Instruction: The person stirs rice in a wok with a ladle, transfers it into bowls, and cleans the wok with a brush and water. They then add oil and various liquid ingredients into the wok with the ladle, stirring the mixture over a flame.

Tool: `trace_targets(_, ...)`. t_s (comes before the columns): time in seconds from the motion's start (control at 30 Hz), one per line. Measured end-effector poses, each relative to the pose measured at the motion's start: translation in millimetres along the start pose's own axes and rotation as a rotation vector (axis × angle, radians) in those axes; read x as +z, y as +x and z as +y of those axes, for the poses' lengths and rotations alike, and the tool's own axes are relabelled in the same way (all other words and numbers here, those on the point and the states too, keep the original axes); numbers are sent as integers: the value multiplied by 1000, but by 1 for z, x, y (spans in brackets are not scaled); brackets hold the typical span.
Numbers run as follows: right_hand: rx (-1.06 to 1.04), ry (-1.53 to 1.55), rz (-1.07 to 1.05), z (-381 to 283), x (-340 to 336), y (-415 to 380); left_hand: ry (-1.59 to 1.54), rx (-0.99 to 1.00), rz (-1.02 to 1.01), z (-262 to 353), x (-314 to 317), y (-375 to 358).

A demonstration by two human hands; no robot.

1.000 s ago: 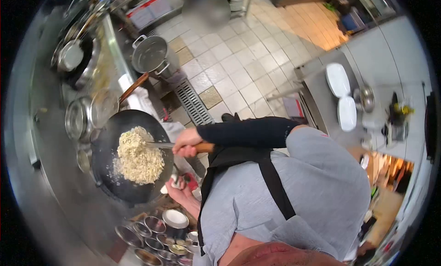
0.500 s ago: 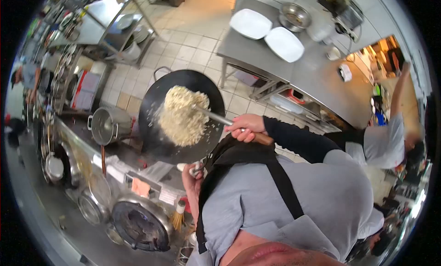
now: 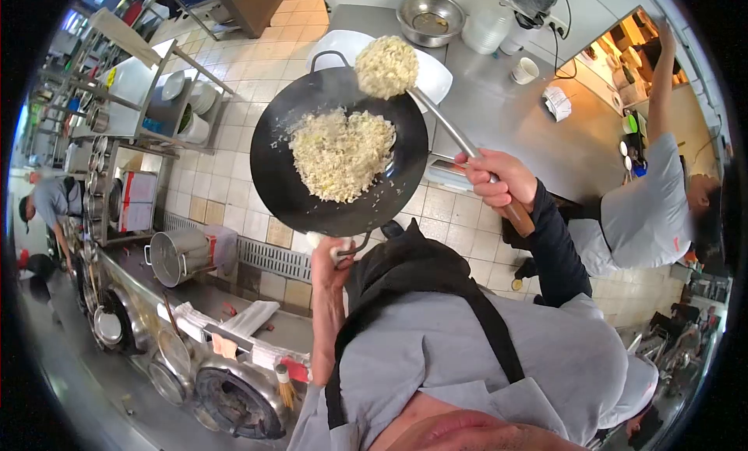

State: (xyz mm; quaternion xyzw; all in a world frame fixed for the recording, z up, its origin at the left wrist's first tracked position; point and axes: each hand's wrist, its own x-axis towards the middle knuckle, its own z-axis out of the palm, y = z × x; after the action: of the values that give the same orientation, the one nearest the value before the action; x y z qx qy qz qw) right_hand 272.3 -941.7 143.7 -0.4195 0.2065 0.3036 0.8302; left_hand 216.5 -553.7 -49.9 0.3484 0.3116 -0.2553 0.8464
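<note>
My left hand (image 3: 331, 266) is closed around the near handle of a black wok (image 3: 271, 170), with a white cloth (image 3: 340, 254) in the grip. Inside the wok lies a mound of fried rice (image 3: 339, 159), steaming lightly. My right hand (image 3: 502, 184) grips the brown wooden handle of a long metal ladle (image 3: 452, 128). The ladle's bowl is hidden under a heaped ball of rice (image 3: 387, 67), held above the wok's far right rim. Behind that rice are two white plates (image 3: 438, 79), partly covered by the wok and ladle.
A steel counter (image 3: 499, 132) carries a metal bowl (image 3: 431, 19) and a white cup (image 3: 526, 71). A burner (image 3: 238, 400) and a stockpot (image 3: 167, 260) stand at left. One co-worker (image 3: 647, 209) reaches up at right; another (image 3: 58, 202) bends at far left.
The wok has moved right, up to the counter and plates. My right hand has lifted the ladle out of the wok, loaded with rice. My left hand has moved forward with the wok handle.
</note>
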Motion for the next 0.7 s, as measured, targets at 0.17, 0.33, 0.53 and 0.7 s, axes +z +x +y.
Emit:
trace_targets(0.17, -47, -116, 166, 2, -63, 40, 3, 31, 140, -25, 2, -28)
trace_targets(0.33, -287, -531, 571, 108, -131, 145, -106, -23, 266, -53, -13, -67)
trace_targets(0.53, -597, -1342, 910, 182, -163, 196, -175, -117, 203, -85, -53, -83)
trace_targets(0.7, -362, -1479, 773, 152, -175, 180, -238, -106, 160, -106, -68, -88)
